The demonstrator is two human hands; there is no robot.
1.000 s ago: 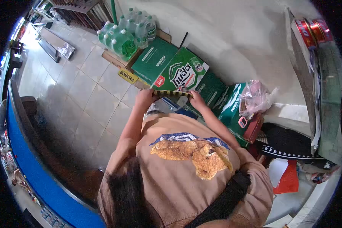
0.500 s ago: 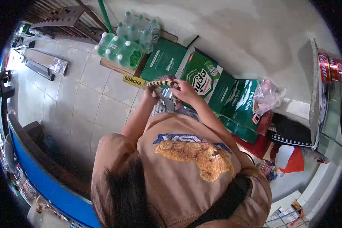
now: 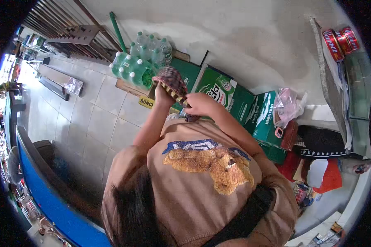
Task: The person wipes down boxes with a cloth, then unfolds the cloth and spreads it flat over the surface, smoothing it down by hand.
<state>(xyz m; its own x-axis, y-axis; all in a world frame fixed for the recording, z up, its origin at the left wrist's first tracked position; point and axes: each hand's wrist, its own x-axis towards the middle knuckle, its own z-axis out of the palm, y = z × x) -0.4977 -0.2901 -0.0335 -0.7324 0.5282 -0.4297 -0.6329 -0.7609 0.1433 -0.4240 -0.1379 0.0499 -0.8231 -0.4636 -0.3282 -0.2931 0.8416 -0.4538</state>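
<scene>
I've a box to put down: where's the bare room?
Bare floor tiles show between the yellow label and the dark-rimmed blue surface. It is crowded along the wall: green bottles, green cartons and a plastic bag sit close together. The left hand and right hand hold a checked item.

Left hand (image 3: 164, 97) is gripping a patterned cloth (image 3: 172, 78), which is hiding most of its fingers; right hand (image 3: 204, 105) is covering the lower end of the cloth's striped band (image 3: 179, 99). That hand is also blocking the lower part of a green-and-white carton (image 3: 217, 87); left forearm (image 3: 150, 127) is cutting off the end of a yellow label (image 3: 146, 102). Plastic bag (image 3: 290, 108) is wrinkling over pink contents, not identifiable. Brown shirt (image 3: 193, 177) is concealing nearly all of the legs. Dark strap (image 3: 245, 214) and blue surface (image 3: 57, 206) are running out through the bottom edge. Far-left goods (image 3: 30, 206) are blurring together, too small to name.
</scene>
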